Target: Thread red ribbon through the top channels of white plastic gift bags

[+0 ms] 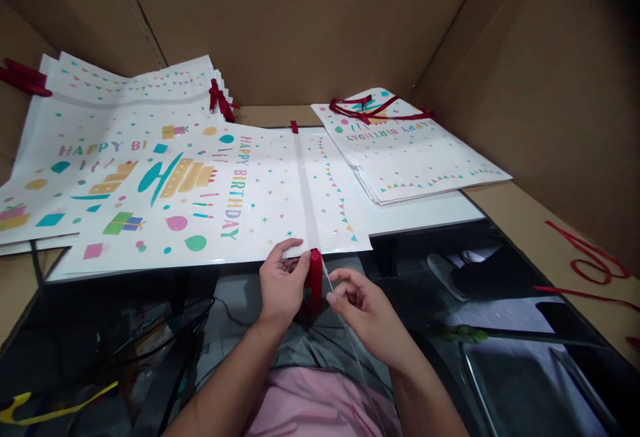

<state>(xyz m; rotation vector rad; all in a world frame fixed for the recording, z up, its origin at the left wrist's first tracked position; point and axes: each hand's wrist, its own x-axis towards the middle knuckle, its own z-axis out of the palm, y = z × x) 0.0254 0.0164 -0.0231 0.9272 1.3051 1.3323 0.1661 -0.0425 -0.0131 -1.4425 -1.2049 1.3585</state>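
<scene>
Ribbon at near edge of sheet, left hand pinching it; right hand pinches string. Best: firm left pinch, string straight, evenly taut, edge uncreased.

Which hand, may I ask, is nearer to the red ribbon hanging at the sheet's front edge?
Left: the left hand has its thumb right at the red ribbon, on its left side; the right hand is apart from it, to the right, holding a thin strand.
</scene>
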